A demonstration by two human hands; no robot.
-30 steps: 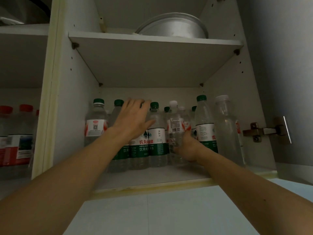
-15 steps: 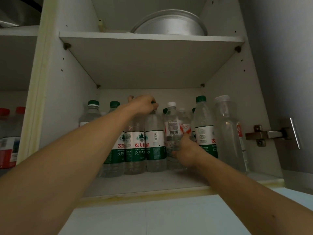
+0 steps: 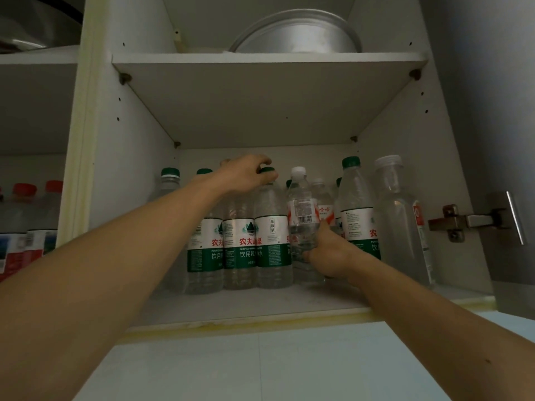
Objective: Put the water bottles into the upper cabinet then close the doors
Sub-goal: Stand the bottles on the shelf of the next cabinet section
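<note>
1. Dim upper cabinet (image 3: 124,169) is standing open, its lower shelf (image 3: 260,302) crowded with water bottles.
2. Left hand (image 3: 246,176) is curling over a green cap (image 3: 267,170) at 12 o'clock, steadying that row.
3. Right hand (image 3: 327,253) is gripping the white-capped bottle (image 3: 301,215) low, at center.
4. Slide it back gently, upright, avoiding knocking neighbours at 3 o'clock.

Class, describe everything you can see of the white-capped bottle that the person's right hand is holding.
The clear plastic water bottle with a white cap stands upright on the cabinet's lower shelf, in the front row between green-labelled bottles. Its red and white label shows a barcode facing out. The body is ribbed and looks filled with water. The right hand grips its lower half, fingers wrapped around it.
</note>
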